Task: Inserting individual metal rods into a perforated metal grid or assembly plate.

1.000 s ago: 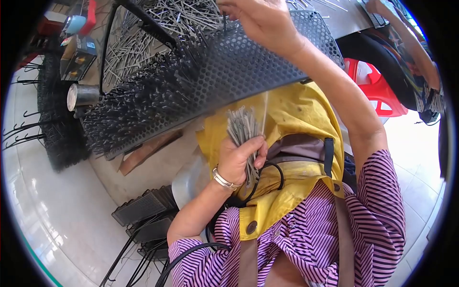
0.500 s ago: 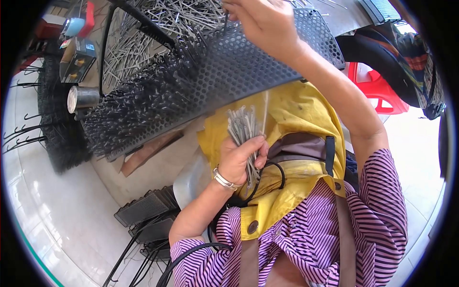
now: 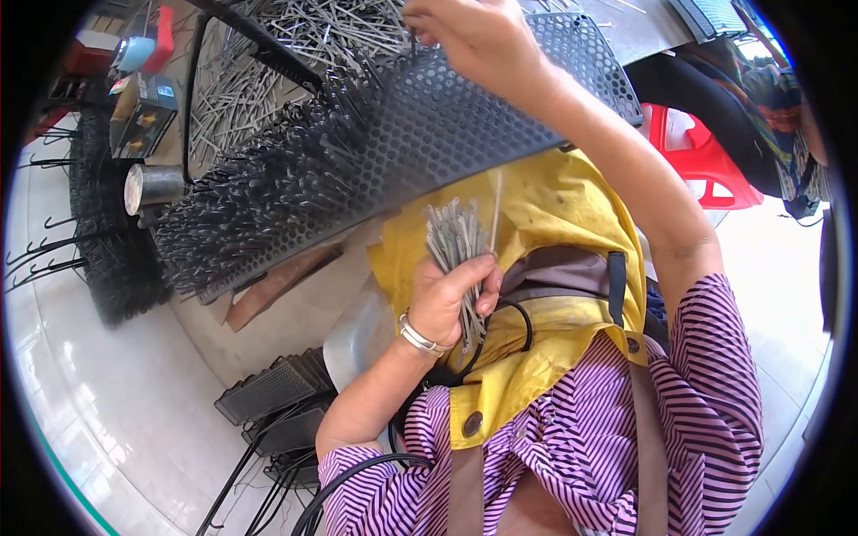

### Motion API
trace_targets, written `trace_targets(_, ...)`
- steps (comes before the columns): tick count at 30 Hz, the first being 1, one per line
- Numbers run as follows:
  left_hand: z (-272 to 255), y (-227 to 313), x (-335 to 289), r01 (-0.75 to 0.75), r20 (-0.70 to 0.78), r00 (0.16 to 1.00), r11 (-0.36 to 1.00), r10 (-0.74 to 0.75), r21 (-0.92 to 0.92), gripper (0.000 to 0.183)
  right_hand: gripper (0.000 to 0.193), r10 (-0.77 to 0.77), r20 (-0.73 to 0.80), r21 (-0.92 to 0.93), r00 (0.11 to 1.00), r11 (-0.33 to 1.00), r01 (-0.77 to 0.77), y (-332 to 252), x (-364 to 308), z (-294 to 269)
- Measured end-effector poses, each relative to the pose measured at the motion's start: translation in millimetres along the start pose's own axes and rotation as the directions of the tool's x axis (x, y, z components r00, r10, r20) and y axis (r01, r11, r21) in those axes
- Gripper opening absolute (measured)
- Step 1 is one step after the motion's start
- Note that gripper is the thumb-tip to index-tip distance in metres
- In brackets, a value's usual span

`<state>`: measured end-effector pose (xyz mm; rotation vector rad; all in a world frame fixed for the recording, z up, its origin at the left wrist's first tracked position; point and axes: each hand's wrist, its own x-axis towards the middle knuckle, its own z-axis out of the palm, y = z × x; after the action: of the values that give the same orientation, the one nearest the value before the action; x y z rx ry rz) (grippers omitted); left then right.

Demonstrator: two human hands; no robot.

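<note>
My left hand (image 3: 454, 290) is closed around a bundle of thin grey metal rods (image 3: 453, 230), their flattened ends fanning upward above my lap. At the far edge of a black perforated rack (image 3: 500, 112), my right hand (image 3: 483, 43) pinches a thin dark rod (image 3: 413, 42) that stands nearly upright over the holes. Its lower end cannot be made out clearly. Dense dark rods (image 3: 268, 179) stand upright in the rack's left half, while open holes show in its right half.
Many loose metal rods (image 3: 241, 103) lie heaped on the table beyond the rack. A metal cylinder (image 3: 159, 185) and a small box (image 3: 143, 112) stand at left. More perforated racks (image 3: 273, 390) are stacked low on the left. Another person's leg (image 3: 715, 112) and a red stool (image 3: 697, 161) are at right.
My right hand has shifted slightly left and toward the rods standing in the rack. My left hand and its bundle have stayed in place.
</note>
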<state>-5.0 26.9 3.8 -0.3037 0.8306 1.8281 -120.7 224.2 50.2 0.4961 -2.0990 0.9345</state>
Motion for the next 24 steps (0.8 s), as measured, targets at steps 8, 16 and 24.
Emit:
trace_targets(8, 4, 2, 0, -0.009, -0.018, 1.000, 1.000, 0.008, -0.022, 0.008, 0.009, 0.018, 0.292, -0.228, 0.956, 0.972, 0.051, 21, -6, 17)
trace_targets(16, 2, 2, -1, -0.115, -0.020, 0.993, 0.993, 0.115, -0.026, 0.008, 0.018, 0.584, 0.326, -0.002, 0.744, 0.787, -0.617, -77, -72, -29)
trace_targets(24, 2, 1, -2, -0.174, -0.014, 0.985, 0.983, 0.174, 0.053, 0.008, 0.010, 0.764, 0.405, 0.375, 0.503, 0.362, -0.853, -79, -62, -31)
